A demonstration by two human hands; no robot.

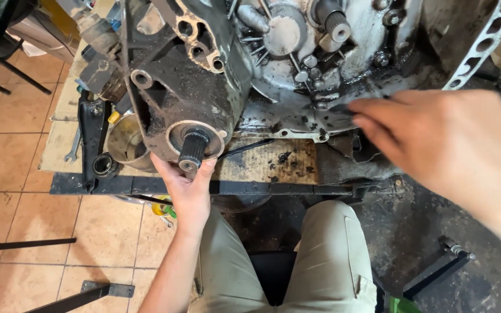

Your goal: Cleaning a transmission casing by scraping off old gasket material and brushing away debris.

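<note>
Left hand [185,184] is cupped under the splined shaft [193,149] poking out of the greasy gearbox casing [187,81], fingers wrapped on its tip. Right hand [436,136] is blurry, fingers loosely together at the casing's near edge, can't tell if it's gripping anything. Casing sits on the desk [268,162]. Looks like mid-teardown; next move probably wants a steady hold on that shaft.

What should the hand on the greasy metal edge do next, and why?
Probably press the right hand down onto the dirty rim of the engine casing where its fingertips already reach. The left hand cups the splined shaft from below, so the heavy part is steadied on one side only. It looks oily, so a firm hold seems wise.
</note>
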